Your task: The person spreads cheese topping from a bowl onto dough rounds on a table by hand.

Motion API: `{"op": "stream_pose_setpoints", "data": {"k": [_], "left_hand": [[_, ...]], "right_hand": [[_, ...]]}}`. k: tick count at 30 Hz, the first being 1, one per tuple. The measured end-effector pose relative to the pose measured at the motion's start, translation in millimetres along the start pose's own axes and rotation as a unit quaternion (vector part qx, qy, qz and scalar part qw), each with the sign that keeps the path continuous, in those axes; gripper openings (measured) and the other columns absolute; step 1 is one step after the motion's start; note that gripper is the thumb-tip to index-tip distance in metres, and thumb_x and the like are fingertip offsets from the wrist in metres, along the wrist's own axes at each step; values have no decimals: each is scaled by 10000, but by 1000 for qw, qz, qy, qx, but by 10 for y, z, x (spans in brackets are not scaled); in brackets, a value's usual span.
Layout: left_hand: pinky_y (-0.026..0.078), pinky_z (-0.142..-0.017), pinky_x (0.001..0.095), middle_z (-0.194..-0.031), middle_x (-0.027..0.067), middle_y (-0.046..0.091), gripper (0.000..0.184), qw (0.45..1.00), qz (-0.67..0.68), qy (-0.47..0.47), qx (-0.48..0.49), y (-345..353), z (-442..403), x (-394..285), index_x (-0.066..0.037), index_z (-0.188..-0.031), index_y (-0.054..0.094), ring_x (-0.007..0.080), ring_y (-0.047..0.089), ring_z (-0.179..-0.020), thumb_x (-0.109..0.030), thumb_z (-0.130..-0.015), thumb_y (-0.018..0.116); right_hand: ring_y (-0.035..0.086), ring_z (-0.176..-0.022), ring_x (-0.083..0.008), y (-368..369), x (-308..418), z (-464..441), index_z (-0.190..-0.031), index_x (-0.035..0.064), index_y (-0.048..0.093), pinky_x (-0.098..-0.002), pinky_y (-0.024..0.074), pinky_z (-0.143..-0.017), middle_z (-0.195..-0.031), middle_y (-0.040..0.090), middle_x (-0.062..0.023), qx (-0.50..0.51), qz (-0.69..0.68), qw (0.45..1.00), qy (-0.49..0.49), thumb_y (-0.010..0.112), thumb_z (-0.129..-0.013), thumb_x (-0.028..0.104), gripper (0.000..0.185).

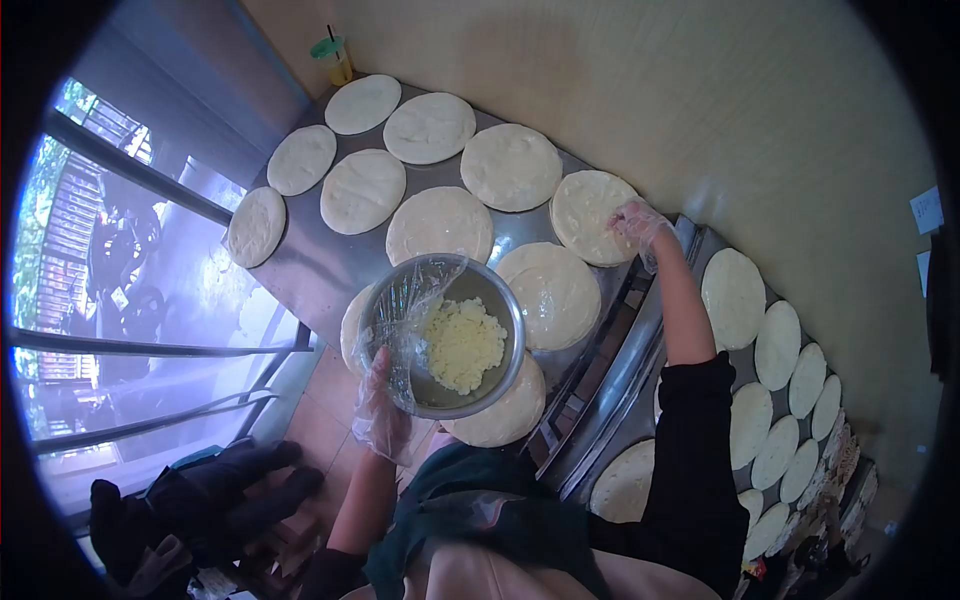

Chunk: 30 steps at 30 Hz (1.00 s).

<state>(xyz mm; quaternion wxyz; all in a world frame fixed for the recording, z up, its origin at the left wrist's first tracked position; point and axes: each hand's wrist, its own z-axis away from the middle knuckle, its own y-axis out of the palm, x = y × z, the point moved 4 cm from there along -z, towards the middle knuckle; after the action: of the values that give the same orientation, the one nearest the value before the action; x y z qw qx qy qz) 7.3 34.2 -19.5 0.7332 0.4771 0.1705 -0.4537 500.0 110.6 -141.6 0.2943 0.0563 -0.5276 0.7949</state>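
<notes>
Left hand (382, 412) grips steel bowl (514, 328) at its rim, above the near edge of the metal table (308, 238). Pale crumbs (464, 345) sit in the bowl; loose cling film (403, 318) drapes its left side. Right hand (640, 230) is at the dough round (583, 215) in the table's far right corner, fingertips bunched; can't tell if they hold crumbs. Risks: one-sided grip plus slick glove could let the bowl tip onto the rounds below; loose film could drag into the crumbs; leaning on the round could dent it.
</notes>
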Motion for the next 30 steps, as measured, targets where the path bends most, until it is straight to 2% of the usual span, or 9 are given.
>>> {"op": "stream_pose_setpoints", "data": {"k": [3,6,8,15,17,18,21,23,30], "left_hand": [[421,-860,298,-1059,68,532,445,1000,-6,6,12,33,-20,-40,-26,-1188,417,171,526,-951,-269,-845,562],[426,-854,305,-1051,69,536,439,1000,12,-7,-9,54,19,6,-25,-1179,422,173,530,-941,-266,-842,568],[427,-855,311,-1049,71,538,434,1000,19,2,-5,66,2,-2,-25,-1176,424,176,533,-940,-258,-840,571],[420,-868,319,-1051,75,537,436,1000,15,4,-3,37,-25,-23,-25,-1178,422,182,529,-952,-255,-838,571],[418,-872,322,-1052,75,535,445,1000,16,2,-3,59,-22,-26,-21,-1183,418,185,526,-956,-262,-840,567],[418,-872,322,-1052,75,535,445,1000,15,2,-1,66,-24,-18,-21,-1183,418,185,526,-956,-262,-840,567],[470,-783,267,-1008,71,558,385,1000,-6,16,-23,62,-18,-14,-6,-1161,434,146,562,-886,-261,-881,503],[467,-784,271,-1016,70,557,382,999,-19,22,-29,71,-6,-28,-8,-1157,438,147,562,-883,-268,-884,498],[427,-811,280,-1007,60,544,437,998,-60,28,1,66,34,-40,-6,-1171,432,142,526,-907,-320,-875,506]], "right_hand": [[592,-649,-159,-13,-43,-117,-811,59,634,-304,458,-603,-711,624,-74,-37,20,995,-86,612,-705,198,176],[578,-712,-195,-56,-172,-44,-775,49,609,-324,446,-600,-780,618,-99,-74,-135,987,49,532,-757,194,165],[576,-717,-206,-162,-40,-1,-780,49,607,-335,443,-618,-780,611,-101,-136,26,990,-38,525,-751,194,169],[597,-732,-218,-85,-167,-319,-790,75,622,-314,458,-675,-770,617,-108,-150,82,983,-66,536,-767,271,215],[601,-743,-225,59,-489,-588,-791,86,622,-317,462,-680,-797,623,-120,-135,-213,967,41,526,-762,242,186],[601,-743,-225,54,-478,-584,-791,86,622,-317,462,-680,-797,623,-120,-137,-214,966,42,526,-762,242,186],[586,-746,-272,7,-309,-501,-772,63,621,-347,462,-692,-798,608,-142,-221,-203,954,18,524,-742,266,228],[609,-704,-227,-143,35,-300,-728,95,634,-328,469,-660,-759,629,-104,-249,79,964,-37,561,-713,192,123],[613,-707,-226,-81,26,-344,-733,111,652,-333,474,-667,-746,635,-96,-186,51,979,-64,614,-684,187,98]]}}
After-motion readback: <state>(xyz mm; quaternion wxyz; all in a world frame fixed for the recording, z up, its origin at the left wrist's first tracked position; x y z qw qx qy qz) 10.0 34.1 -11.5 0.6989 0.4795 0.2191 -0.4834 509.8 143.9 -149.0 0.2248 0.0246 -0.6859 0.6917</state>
